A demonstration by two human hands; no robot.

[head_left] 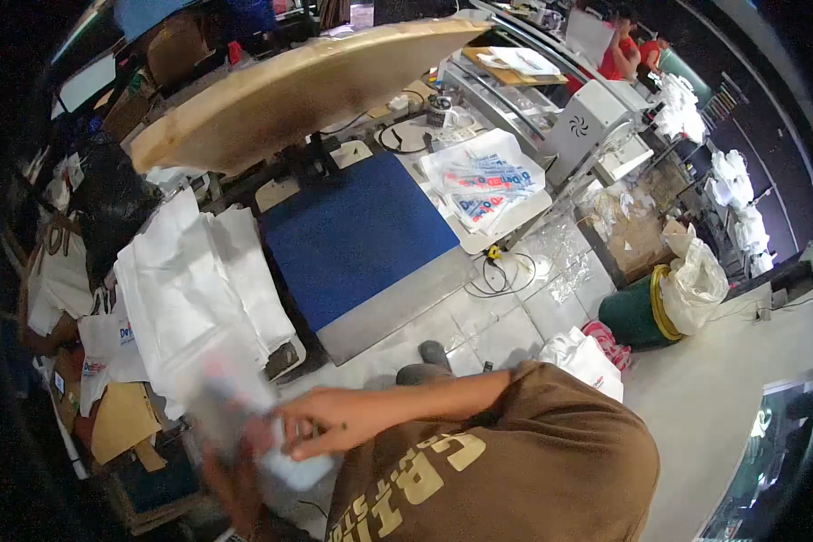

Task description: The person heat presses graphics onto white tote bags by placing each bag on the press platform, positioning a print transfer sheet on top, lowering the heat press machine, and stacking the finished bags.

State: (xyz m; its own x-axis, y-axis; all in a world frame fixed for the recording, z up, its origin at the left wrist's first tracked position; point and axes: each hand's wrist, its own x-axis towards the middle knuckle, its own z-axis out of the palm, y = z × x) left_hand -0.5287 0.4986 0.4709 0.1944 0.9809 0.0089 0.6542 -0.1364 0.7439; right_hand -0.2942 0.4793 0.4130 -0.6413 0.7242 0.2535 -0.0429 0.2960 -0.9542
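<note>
My right hand [321,423] reaches leftward at the lower centre, its fingers curled at the edge of a blurred whitish bundle [230,402] with reddish patches. What those fingers grip is too smeared to make out. Below the bundle is my left hand [235,488], dark and blurred, its fingers unreadable. Just beyond the bundle lies a stack of white fabric pieces [185,303]. A flat blue pad [361,239] on a pale base stands right of the stack. Past the pad, printed sheets with blue and red lettering [497,181] rest on a white surface.
A large tan curved board [307,90] rises behind the blue pad. A white machine housing [587,122] stands back right. On the right floor are a green bin [628,316] and a white bag [583,361]. People in red [619,59] are far back right.
</note>
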